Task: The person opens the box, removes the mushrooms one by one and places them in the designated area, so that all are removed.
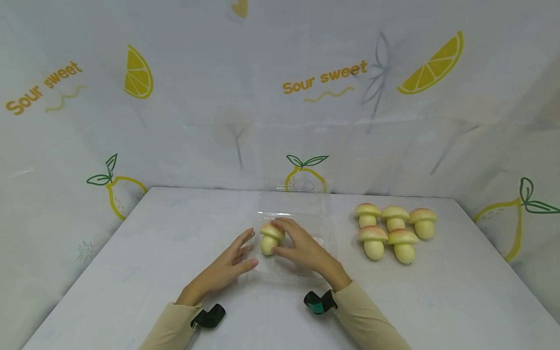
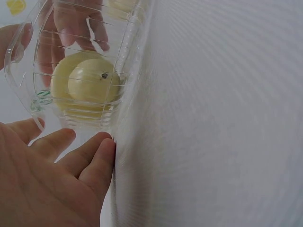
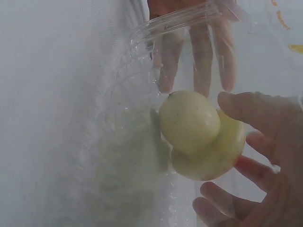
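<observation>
A clear plastic clamshell box (image 1: 288,272) lies on the table with its lid (image 1: 292,203) folded back. In its left half sits a pale yellow mushroom (image 1: 269,245) with a pink-tinged cap. My right hand (image 1: 303,247) holds this mushroom, its fingers at the cap and its thumb by the stem; the right wrist view shows thumb and fingers around the cap (image 3: 232,146). My left hand (image 1: 228,265) is at the box's left side, fingers extended. In the left wrist view, its fingertips (image 2: 102,142) are right at the clear wall (image 2: 130,42).
Several matching mushrooms (image 1: 374,243) stand in two rows on the table, right of the box. A white cloth backdrop (image 1: 197,121) with lemon prints hangs behind the table (image 1: 131,282). Dark wrist cameras (image 1: 211,316) are strapped at both sleeves.
</observation>
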A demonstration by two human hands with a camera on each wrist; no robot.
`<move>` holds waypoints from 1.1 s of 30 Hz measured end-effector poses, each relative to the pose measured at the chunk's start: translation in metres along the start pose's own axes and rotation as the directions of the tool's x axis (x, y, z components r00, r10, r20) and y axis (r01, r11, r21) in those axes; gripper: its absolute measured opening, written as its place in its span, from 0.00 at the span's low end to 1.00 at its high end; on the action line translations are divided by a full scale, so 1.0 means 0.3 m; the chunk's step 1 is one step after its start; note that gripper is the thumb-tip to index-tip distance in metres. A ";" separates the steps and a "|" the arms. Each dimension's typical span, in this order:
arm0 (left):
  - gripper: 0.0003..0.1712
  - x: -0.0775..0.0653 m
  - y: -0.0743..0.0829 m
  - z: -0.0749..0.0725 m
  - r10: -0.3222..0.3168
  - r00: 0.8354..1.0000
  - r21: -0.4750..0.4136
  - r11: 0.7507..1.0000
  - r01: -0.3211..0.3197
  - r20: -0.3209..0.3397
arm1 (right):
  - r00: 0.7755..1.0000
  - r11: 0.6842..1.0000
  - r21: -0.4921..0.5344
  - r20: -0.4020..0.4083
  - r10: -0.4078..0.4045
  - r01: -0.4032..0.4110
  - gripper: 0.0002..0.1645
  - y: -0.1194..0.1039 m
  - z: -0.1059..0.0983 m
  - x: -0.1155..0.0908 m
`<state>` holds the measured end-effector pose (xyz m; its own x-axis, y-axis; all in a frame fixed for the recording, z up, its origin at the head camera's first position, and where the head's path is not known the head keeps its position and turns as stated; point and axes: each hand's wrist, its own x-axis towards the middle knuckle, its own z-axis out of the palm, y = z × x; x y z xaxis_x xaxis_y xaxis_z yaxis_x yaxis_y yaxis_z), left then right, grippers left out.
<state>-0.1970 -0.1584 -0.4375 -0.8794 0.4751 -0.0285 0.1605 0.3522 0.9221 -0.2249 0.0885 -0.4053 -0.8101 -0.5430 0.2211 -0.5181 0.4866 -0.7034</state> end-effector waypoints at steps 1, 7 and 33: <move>0.48 0.000 -0.001 0.000 0.000 1.000 0.001 1.000 0.000 0.000 | 1.000 1.000 0.000 0.004 0.008 -0.008 0.38 0.001 0.002 0.003; 0.48 0.003 -0.003 -0.001 -0.004 1.000 0.006 1.000 0.004 -0.001 | 1.000 1.000 0.002 0.017 0.016 -0.016 0.38 0.003 0.009 0.016; 0.48 0.003 -0.014 -0.001 0.001 1.000 0.004 1.000 -0.001 -0.004 | 0.991 0.987 0.095 0.011 0.132 -0.133 0.25 -0.002 0.023 0.021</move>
<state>-0.1985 -0.1597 -0.4411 -0.8813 0.4719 -0.0261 0.1630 0.3551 0.9205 -0.2278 0.0803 -0.4081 -0.8684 -0.4816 0.1183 -0.3773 0.4869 -0.7877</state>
